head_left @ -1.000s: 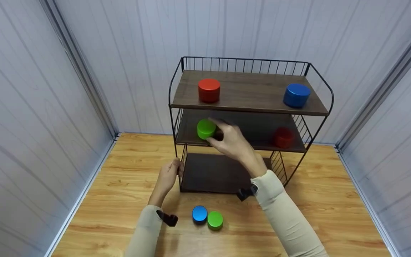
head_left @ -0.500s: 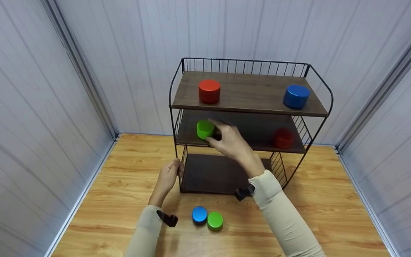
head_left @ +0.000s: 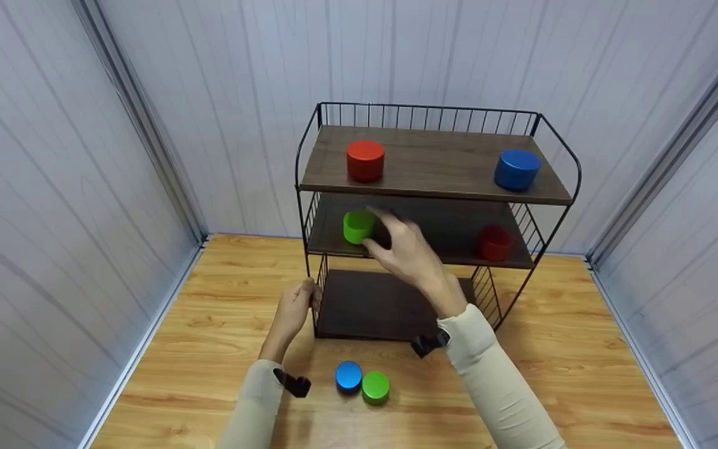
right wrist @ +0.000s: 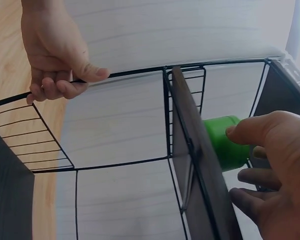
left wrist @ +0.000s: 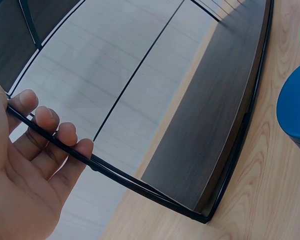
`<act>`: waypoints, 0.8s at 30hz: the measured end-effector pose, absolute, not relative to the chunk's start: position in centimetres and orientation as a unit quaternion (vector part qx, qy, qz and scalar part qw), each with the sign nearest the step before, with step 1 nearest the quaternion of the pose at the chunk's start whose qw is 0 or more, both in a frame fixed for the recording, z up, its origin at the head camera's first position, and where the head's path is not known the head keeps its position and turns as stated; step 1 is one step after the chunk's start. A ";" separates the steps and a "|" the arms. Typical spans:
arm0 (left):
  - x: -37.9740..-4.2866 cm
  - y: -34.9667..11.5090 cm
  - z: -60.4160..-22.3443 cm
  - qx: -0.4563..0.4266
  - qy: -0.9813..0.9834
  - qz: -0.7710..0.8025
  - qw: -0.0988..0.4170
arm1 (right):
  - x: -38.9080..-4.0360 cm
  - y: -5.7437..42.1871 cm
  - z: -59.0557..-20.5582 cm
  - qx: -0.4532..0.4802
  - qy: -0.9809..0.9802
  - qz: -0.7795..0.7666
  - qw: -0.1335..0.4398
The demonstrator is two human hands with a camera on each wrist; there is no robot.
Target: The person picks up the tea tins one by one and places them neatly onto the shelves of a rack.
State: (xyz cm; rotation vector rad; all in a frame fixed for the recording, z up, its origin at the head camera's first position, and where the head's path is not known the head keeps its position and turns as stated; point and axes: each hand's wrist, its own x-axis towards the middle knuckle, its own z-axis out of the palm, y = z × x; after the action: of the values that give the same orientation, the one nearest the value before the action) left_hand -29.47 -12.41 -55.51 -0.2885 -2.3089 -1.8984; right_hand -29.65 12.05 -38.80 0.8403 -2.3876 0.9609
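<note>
My left hand grips the black metal side post of a three-tier shelf rack; its fingers curl round the wire frame in the left wrist view. On the middle shelf, toward the left, stands a green round tin. My right hand is just to the tin's right, thumb and fingers spread apart. From the right wrist view, the thumb overlaps the green tin; whether it touches cannot be told.
A red tin and a blue tin stand on the top shelf. Another red tin is on the middle shelf's right. A second blue tin and a second green tin stand side by side on the wooden floor.
My right hand's fingers have spread and drawn slightly right from the green tin, which stays on the middle shelf. The left hand keeps its grip on the post.
</note>
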 end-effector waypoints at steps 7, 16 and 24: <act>-29.6 -12.8 -55.6 -0.109 -0.748 -0.652 0.058 | -28.4 12.7 -38.8 0.299 -0.844 0.357 0.267; -29.6 -12.6 -55.7 -0.109 -0.757 -0.641 0.060 | -26.2 14.0 -40.3 0.309 -0.798 0.402 0.324; -29.5 -12.4 -55.5 -0.102 -0.755 -0.644 0.064 | -24.2 14.9 -42.3 0.298 -0.743 0.452 0.394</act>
State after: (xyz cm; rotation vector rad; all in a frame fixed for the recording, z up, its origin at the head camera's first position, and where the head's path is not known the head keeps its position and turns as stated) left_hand -29.53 -12.41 -55.49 -0.3071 -2.2817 -1.9455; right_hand -24.16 14.89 -42.26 0.7551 -1.8855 1.1466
